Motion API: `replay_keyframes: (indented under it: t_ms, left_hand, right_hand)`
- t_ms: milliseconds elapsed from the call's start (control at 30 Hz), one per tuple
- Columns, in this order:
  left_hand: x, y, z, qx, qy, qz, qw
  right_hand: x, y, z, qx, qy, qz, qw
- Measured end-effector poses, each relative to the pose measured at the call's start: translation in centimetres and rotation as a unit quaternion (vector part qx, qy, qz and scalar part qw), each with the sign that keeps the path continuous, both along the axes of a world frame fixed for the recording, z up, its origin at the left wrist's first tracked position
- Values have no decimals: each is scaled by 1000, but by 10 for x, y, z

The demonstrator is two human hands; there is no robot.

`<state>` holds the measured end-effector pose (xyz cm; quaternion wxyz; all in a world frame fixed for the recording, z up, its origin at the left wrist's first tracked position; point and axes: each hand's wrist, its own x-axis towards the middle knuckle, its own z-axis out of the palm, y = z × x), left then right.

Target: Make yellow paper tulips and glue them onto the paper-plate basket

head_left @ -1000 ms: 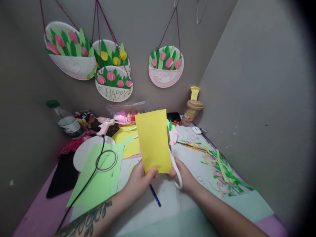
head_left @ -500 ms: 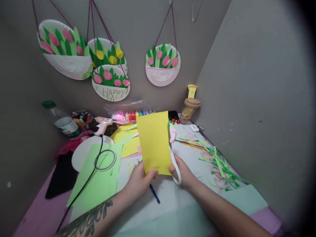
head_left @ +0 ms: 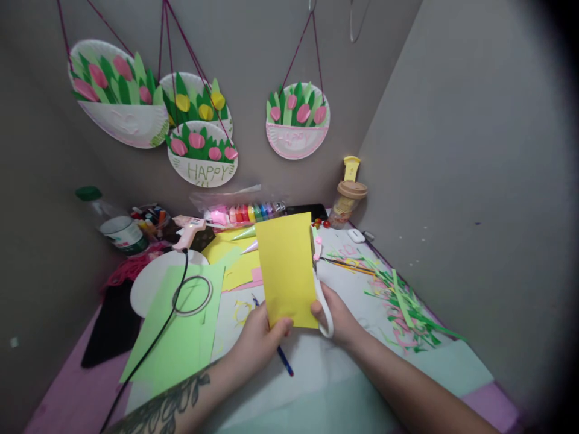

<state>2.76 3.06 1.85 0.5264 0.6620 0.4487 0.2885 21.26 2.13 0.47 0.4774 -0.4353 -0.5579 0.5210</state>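
A yellow sheet of paper (head_left: 288,271) is held upright over the middle of the table. My left hand (head_left: 262,328) grips its lower left corner, thumb in front and fingers behind. White-handled scissors (head_left: 324,310) are in my right hand (head_left: 337,316), at the sheet's right edge. Their blades are mostly hidden behind the paper, so I cannot tell whether they cut into it. Beneath my left hand a dark blue pencil (head_left: 284,360) lies on the white table cover. Light green sheets (head_left: 176,325) lie to the left, with a roll of tape (head_left: 192,294) on top.
A pink glue gun (head_left: 189,232) with a black cord rests at the left, near a bottle (head_left: 120,226). Paper scraps (head_left: 402,307) are heaped at the right. A lidded cup (head_left: 348,204) stands at the back. Paper-plate flower baskets (head_left: 297,141) hang on the wall.
The yellow sheet has shifted slightly down and to the right, with my left hand moving along. My right hand and the scissors have hardly moved.
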Motion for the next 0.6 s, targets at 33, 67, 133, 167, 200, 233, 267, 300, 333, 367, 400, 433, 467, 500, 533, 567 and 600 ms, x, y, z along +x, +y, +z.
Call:
replay_keyframes:
  t_ms: [33, 67, 133, 167, 200, 233, 267, 300, 333, 367, 400, 433, 467, 500, 533, 567, 600]
  left_hand:
    - [0, 0, 0, 2, 0, -1, 1000]
    - [0, 0, 0, 6, 0, -3, 1000]
    - [0, -1, 0, 13, 1, -10, 1000]
    - [0, -1, 0, 16, 2, -12, 1000]
    - [0, -2, -1, 17, 3, -13, 1000]
    - [0, -2, -1, 15, 3, -13, 1000]
    - [0, -2, -2, 14, 3, -13, 1000]
    - [1, -2, -3, 14, 3, -14, 1000]
    - [1, -3, -3, 15, 4, -17, 1000]
    - [1, -3, -4, 18, 4, -21, 1000]
    - [2, -3, -4, 21, 5, -24, 999]
    - [2, -3, -5, 23, 7, -28, 999]
    - [2, -3, -5, 24, 8, -29, 999]
    - [2, -3, -5, 24, 10, -29, 999]
    - [2, -3, -6, 23, 12, -28, 999]
    - [2, -3, -6, 22, 14, -27, 999]
    - [2, -3, -6, 21, 15, -26, 999]
  right_hand:
    - [0, 0, 0, -1, -1, -3, 1000]
    - [0, 0, 0, -3, 0, -7, 1000]
    - [0, 0, -1, -11, 10, -12, 1000]
    - [0, 1, -1, -16, 19, -12, 1000]
    - [0, 1, -2, -20, 26, -10, 999]
    - [1, 1, -2, -21, 32, -8, 999]
    - [1, 1, -1, -20, 35, -7, 999]
    - [1, 1, -1, -16, 36, -9, 999]
    - [1, 1, 0, -12, 35, -14, 999]
    - [2, 1, 1, -8, 33, -20, 999]
    - [2, 2, 2, -6, 32, -24, 999]
    - [2, 2, 3, -5, 32, -27, 999]
    - [2, 2, 4, -6, 32, -28, 999]
    - [3, 3, 4, -8, 31, -29, 999]
    - [3, 3, 4, -9, 28, -31, 999]
    - [4, 3, 4, -8, 24, -33, 999]
    - [5, 4, 3, -4, 20, -37, 999]
